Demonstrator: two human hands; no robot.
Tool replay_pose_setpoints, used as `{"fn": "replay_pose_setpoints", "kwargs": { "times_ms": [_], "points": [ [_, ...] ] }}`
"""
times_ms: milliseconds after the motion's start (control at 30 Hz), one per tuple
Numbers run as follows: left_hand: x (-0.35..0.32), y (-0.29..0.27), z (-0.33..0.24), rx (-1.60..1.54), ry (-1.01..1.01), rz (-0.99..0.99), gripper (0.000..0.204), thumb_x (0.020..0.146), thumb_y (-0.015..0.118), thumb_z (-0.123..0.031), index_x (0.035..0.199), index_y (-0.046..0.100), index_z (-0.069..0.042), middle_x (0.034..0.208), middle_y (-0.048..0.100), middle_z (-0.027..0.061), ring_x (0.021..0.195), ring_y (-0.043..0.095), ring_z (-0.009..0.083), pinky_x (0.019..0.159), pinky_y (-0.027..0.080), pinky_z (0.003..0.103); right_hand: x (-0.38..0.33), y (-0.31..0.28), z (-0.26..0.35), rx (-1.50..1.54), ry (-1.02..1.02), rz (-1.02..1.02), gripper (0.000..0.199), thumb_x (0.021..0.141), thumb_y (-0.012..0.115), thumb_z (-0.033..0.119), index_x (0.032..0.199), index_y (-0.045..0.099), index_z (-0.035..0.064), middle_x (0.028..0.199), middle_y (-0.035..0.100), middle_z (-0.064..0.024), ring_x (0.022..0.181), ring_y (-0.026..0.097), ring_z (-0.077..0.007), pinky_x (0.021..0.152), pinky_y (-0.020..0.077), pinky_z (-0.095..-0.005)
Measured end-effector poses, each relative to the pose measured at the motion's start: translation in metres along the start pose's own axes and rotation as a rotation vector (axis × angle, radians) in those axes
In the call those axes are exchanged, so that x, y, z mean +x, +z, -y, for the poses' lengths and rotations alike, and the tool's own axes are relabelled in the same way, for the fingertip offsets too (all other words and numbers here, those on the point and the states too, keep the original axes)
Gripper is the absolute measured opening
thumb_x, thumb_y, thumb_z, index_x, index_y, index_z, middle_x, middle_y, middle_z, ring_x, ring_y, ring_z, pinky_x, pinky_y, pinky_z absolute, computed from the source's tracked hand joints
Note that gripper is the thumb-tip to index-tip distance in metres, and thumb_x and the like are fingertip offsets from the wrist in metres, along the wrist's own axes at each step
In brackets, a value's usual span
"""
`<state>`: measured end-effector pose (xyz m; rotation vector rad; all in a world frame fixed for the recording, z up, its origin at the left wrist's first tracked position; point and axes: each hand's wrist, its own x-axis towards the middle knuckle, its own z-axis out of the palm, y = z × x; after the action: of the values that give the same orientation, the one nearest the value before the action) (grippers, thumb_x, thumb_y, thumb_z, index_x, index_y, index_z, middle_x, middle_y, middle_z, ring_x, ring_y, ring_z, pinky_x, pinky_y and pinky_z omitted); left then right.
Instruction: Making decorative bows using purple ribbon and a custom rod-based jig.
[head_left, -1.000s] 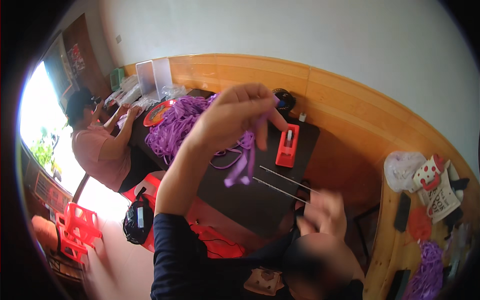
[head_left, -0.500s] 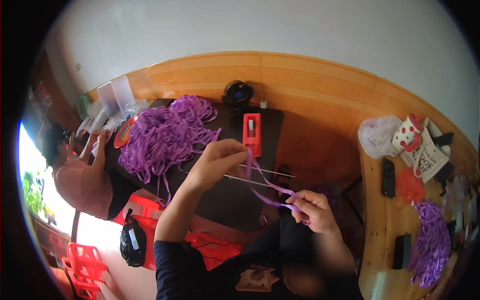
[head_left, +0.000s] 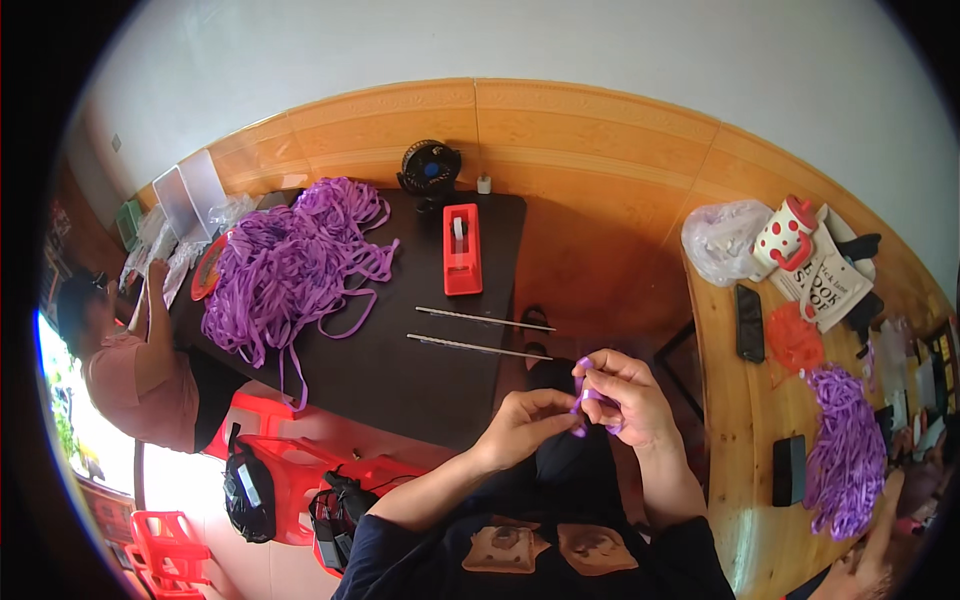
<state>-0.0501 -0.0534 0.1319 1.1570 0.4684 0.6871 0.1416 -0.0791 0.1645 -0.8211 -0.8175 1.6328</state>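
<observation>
In front of my lap my two hands work close together on a purple ribbon (head_left: 586, 397). My left hand (head_left: 522, 428) pinches its lower left part between thumb and fingertips. Curled fingers of my right hand (head_left: 634, 402) hold the ribbon's other side, and a small loop sticks up above them. How the ribbon is folded or knotted between the fingers is too small to make out. Two thin metal rods (head_left: 484, 318) lie side by side on the dark table (head_left: 420, 395), sticking out over its right edge, beyond my hands.
On the dark table are a heap of purple ribbon (head_left: 290, 265), a red tape dispenser (head_left: 462, 275) and a black fan (head_left: 430, 170). A person (head_left: 145, 385) sits at left. The wooden table (head_left: 735, 450) at right bears a ribbon bundle (head_left: 845, 455); another person's hand (head_left: 868, 565) is beside it.
My left hand has come down and right from above the rods to meet my right hand. The ribbon, stretched between them before, is now bunched at the fingertips. The view has shifted.
</observation>
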Motion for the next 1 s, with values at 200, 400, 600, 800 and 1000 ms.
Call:
{"fn": "replay_pose_setpoints", "kwargs": {
  "times_ms": [200,400,600,800,1000],
  "points": [
    [0.001,-0.014,0.017,-0.131,-0.098,-0.033,0.015,0.091,0.064,0.000,0.105,0.068,0.004,0.096,0.069,0.0115,0.085,0.067,0.0162,0.078,0.054,0.029,0.015,-0.046,-0.004,-0.346,-0.086,-0.124,0.014,0.095,0.061,0.011,0.100,0.064,-0.0015,0.074,0.067,-0.0069,0.054,0.058,-0.0107,0.044,0.0381,-0.0234],
    [-0.002,-0.026,0.014,-0.186,-0.146,-0.068,0.017,0.091,0.066,-0.001,0.107,0.067,0.004,0.091,0.068,0.0118,0.080,0.066,0.0173,0.076,0.054,0.030,0.009,-0.052,-0.021,-0.725,-0.362,-0.179,0.033,0.075,0.071,-0.002,0.107,0.066,-0.0002,0.115,0.065,-0.0150,0.107,0.062,-0.0238,0.088,0.0475,-0.0342],
    [-0.002,-0.025,0.014,-0.231,-0.092,-0.031,0.017,0.093,0.063,-0.002,0.108,0.067,0.005,0.091,0.068,0.0125,0.080,0.066,0.0189,0.076,0.055,0.031,0.011,-0.023,-0.040,-1.077,-0.823,0.005,0.035,0.068,0.068,-0.008,0.100,0.068,0.0050,0.096,0.068,-0.0078,0.086,0.064,-0.0242,0.074,0.0431,-0.0340],
    [-0.006,-0.023,0.010,-0.172,-0.202,-0.047,0.014,0.093,0.061,0.000,0.105,0.068,0.004,0.090,0.068,0.0119,0.080,0.065,0.0167,0.076,0.054,0.029,0.010,-0.018,-0.031,-1.306,-1.031,-0.088,0.029,0.069,0.065,-0.004,0.097,0.068,0.0031,0.083,0.066,-0.0048,0.070,0.060,-0.0219,0.067,0.0386,-0.0350],
    [0.000,0.006,0.008,-0.301,-0.137,0.227,0.019,0.093,0.063,-0.001,0.111,0.068,0.002,0.093,0.069,0.0083,0.084,0.065,0.0121,0.077,0.053,0.025,-0.031,-0.006,0.002,-1.458,-1.171,-0.212,0.027,0.074,0.067,0.002,0.100,0.069,0.0012,0.082,0.066,-0.0051,0.068,0.060,-0.0193,0.067,0.0378,-0.0332]
  ]
}}
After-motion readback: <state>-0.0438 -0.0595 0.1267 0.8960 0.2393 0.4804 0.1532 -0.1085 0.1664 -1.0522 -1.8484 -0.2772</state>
